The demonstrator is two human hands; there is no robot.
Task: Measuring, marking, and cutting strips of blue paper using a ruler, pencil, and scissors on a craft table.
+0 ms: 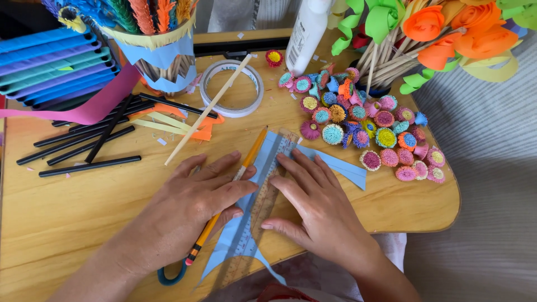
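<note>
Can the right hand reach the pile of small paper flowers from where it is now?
Probably yes. The right hand presses flat on the ruler, and the bare table between it and the paper flowers holds only blue paper. But lifting would free the ruler.

A tape roll (232, 88), black sticks (89, 142), a glue bottle (306, 33) and fringed paper flowers (369, 131) lay on the wooden bench (72, 212).

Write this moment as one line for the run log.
left hand: holds pencil along ruler | right hand: flat on ruler | under ruler: blue paper | table
</note>
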